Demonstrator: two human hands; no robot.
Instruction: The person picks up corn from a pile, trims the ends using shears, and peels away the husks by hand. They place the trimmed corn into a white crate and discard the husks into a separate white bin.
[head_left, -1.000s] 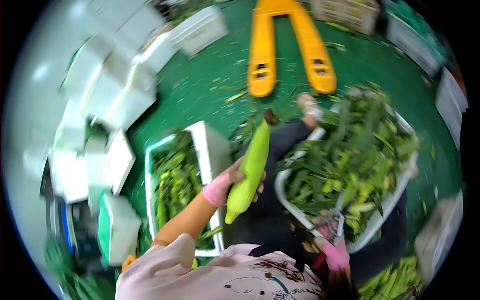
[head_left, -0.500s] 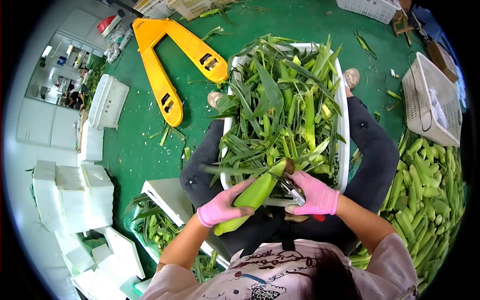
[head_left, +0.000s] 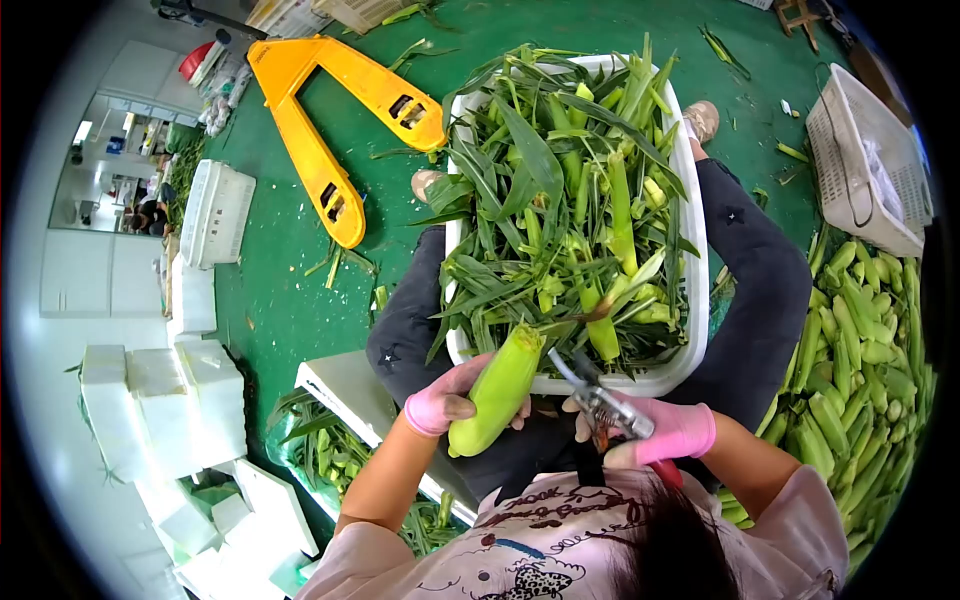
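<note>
My left hand (head_left: 441, 399), in a pink glove, is wrapped round a green ear of corn (head_left: 498, 392) in its husk, tilted with its pale cut end up and away from me. My right hand (head_left: 672, 428), gloved the same way, grips pruning shears (head_left: 610, 410) with a metal body and a red handle. The shears' blades point toward the corn but are apart from it. Just beyond both hands, between my legs, a white plastic crate (head_left: 697, 310) is heaped with green husks and leaves (head_left: 540, 190).
A large pile of corn ears (head_left: 850, 370) lies on my right, below a white basket (head_left: 868, 160). A yellow pallet jack (head_left: 310, 150) stands ahead on the green floor. White foam boxes (head_left: 160, 410) are stacked at left, and more leaves (head_left: 330, 450) lie beside my left leg.
The brown stem end has come off the corn, leaving a pale cut end. My right hand and the shears have moved back, away from the ear. A green piece now lies at the crate's near side.
</note>
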